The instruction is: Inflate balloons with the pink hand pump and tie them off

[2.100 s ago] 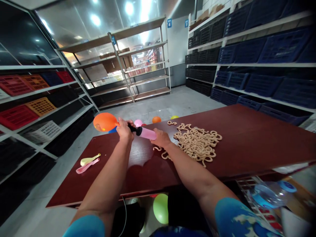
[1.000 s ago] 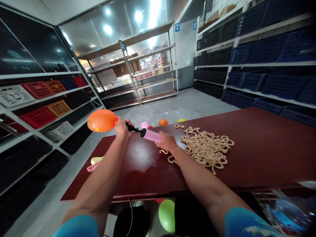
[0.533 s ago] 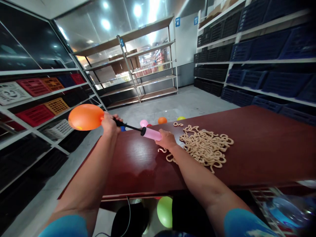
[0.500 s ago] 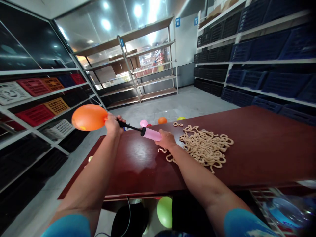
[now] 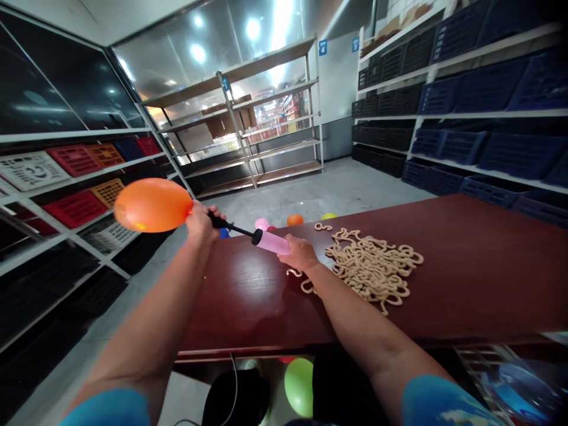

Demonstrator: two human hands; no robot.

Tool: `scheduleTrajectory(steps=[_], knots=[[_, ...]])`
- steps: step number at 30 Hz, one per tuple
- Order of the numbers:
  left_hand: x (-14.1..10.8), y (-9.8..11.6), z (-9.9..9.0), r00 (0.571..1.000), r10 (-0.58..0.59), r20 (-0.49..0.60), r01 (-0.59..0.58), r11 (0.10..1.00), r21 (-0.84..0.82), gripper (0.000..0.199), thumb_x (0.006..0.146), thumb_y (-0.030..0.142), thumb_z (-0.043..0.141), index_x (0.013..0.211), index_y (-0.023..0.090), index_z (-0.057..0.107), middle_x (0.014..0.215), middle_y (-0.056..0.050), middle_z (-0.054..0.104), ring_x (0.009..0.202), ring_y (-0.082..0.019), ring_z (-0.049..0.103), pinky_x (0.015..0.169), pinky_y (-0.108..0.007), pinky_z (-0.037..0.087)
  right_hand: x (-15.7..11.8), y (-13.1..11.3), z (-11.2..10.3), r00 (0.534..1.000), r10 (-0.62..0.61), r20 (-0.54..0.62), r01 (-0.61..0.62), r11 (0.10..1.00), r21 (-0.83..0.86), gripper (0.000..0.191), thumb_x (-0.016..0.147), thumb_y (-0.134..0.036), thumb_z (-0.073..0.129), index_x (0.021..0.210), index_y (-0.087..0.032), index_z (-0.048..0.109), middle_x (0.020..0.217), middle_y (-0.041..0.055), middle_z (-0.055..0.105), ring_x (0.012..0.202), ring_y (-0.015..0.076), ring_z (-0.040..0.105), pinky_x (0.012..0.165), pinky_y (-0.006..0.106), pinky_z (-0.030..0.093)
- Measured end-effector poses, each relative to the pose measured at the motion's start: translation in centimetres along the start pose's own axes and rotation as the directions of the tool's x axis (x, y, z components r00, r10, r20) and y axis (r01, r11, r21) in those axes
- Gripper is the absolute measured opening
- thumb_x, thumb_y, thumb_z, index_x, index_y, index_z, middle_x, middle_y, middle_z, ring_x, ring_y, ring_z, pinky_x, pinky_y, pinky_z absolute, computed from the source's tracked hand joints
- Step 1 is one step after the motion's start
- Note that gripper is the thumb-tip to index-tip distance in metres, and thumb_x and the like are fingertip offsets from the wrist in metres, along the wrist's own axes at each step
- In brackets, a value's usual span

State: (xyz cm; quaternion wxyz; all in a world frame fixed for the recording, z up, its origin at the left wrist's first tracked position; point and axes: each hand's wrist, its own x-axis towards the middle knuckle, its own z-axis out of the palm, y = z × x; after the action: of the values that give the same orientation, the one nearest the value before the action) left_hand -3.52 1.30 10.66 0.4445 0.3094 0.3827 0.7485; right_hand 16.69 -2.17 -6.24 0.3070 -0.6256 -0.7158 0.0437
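Observation:
In the head view an inflated orange balloon point(image 5: 153, 205) points off to the left. Its neck is pinched in my left hand point(image 5: 202, 222), which is also closed around the black end of a hand balloon pump. My right hand point(image 5: 299, 254) grips the pump's pink barrel point(image 5: 273, 242). Between my hands the pump's black rod point(image 5: 242, 229) is drawn out. Just right of my right hand, a heap of beige, curled, unfilled long balloons point(image 5: 373, 266) lies on the dark red table point(image 5: 479, 260). My fingers hide where the balloon meets the pump.
Beyond the table's far edge, pink point(image 5: 261, 224), orange point(image 5: 295, 219) and yellow balloons lie on the floor. A green balloon point(image 5: 299, 386) is below the near edge, beside a cable point(image 5: 235, 384). Crate-filled shelves point(image 5: 452, 112) stand right and left; a mostly bare rack point(image 5: 248, 148) stands behind.
The orange balloon has grown larger and reaches farther left. Both hands keep their hold, with the pump rod still drawn out. The view has shifted slightly.

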Motion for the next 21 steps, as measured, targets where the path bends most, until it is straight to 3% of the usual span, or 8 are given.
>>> scheduleTrajectory(steps=[3, 6, 9, 17, 21], knots=[[1.3, 3.8, -0.2, 0.998, 0.053, 0.036, -0.053, 0.999, -0.005, 0.034, 0.082, 0.038, 0.046, 0.060, 0.020, 0.028, 0.048, 0.003, 0.038, 0.038, -0.008, 0.037, 0.039, -0.020, 0.037, 0.1, 0.1, 0.4, 1.000, -0.001, -0.021, 0.002, 1.000, 0.017, 0.034, 0.068, -0.041, 0.061, 0.094, -0.021, 0.052, 0.090, 0.0040, 0.065, 0.080, 0.0212, 0.060, 0.068, 0.030, 0.037], [1.8, 4.7, -0.4, 0.996, 0.084, 0.042, -0.083, 0.996, -0.017, 0.034, 0.084, 0.039, 0.042, 0.059, 0.020, 0.027, 0.049, 0.003, 0.037, 0.038, -0.008, 0.036, 0.037, -0.020, 0.035, 0.0, 0.2, 0.7, 1.000, 0.000, -0.020, 0.001, 1.000, 0.029, 0.034, 0.068, -0.041, 0.060, 0.093, -0.021, 0.052, 0.089, 0.0042, 0.065, 0.079, 0.0213, 0.059, 0.067, 0.030, 0.037], [1.7, 2.8, -0.4, 0.998, 0.067, -0.001, -0.067, 0.998, -0.017, 0.035, 0.085, 0.040, 0.040, 0.059, 0.020, 0.026, 0.048, 0.003, 0.036, 0.037, -0.007, 0.034, 0.036, -0.020, 0.033, -0.1, 0.2, 0.7, 1.000, 0.017, 0.008, -0.017, 1.000, 0.017, 0.035, 0.067, -0.042, 0.061, 0.093, -0.021, 0.053, 0.086, 0.0042, 0.065, 0.076, 0.0212, 0.060, 0.066, 0.030, 0.037], [-2.1, -6.0, 0.6, 0.999, -0.032, 0.002, 0.032, 0.999, -0.022, 0.038, 0.083, 0.045, 0.043, 0.058, 0.020, 0.029, 0.047, 0.003, 0.041, 0.037, -0.007, 0.037, 0.039, -0.021, 0.036, -0.4, 0.3, 0.7, 1.000, -0.016, -0.011, 0.016, 1.000, 0.011, 0.034, 0.067, -0.043, 0.060, 0.092, -0.020, 0.053, 0.086, 0.0048, 0.065, 0.077, 0.0213, 0.061, 0.065, 0.030, 0.038], [-3.1, -7.6, 0.6, 0.998, -0.069, 0.004, 0.069, 0.998, -0.010, 0.038, 0.084, 0.044, 0.043, 0.058, 0.020, 0.030, 0.048, 0.002, 0.044, 0.038, -0.008, 0.040, 0.041, -0.022, 0.038, -0.3, 0.3, 0.8, 1.000, -0.022, 0.006, 0.022, 1.000, 0.014, 0.039, 0.064, -0.042, 0.062, 0.095, -0.020, 0.053, 0.086, 0.0051, 0.065, 0.077, 0.0218, 0.061, 0.065, 0.030, 0.038]])
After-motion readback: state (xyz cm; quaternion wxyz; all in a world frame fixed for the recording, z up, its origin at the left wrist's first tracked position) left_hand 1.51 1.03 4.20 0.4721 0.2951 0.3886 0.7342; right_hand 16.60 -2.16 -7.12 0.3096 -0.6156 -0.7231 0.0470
